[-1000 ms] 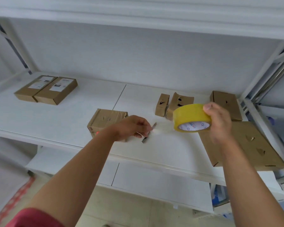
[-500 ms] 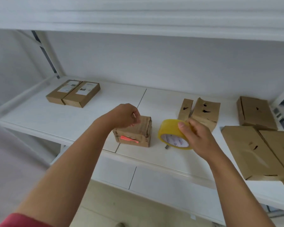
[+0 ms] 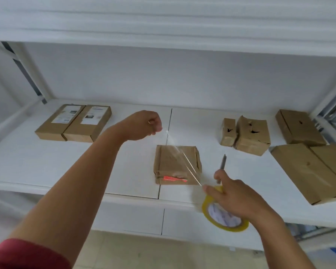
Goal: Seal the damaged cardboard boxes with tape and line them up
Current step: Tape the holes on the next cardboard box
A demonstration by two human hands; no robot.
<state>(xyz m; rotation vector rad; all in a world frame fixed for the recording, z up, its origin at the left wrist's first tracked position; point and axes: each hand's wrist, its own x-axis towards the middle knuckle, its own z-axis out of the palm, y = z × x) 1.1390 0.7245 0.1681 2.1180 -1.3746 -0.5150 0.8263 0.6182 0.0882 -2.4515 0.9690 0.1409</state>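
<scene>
**Tape's finally coming off the roll**

Head view: half a second back both hands sat at the small box [image 3: 176, 165]; now the left hand [image 3: 144, 125] pinches the clear strip [image 3: 179, 155] beyond it, the right hand [image 3: 232, 199] grips the yellow tape roll [image 3: 224, 222] nearer; sealing can start. Box is creased brown cardboard, 1 red tear in front.

box [image 3: 176, 164] mid-shelf [image 3: 47, 164], pen [image 3: 223, 162] just right of it.

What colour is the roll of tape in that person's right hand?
Yellow, with a white printed core; the tape roll shows best in the head view.
</scene>
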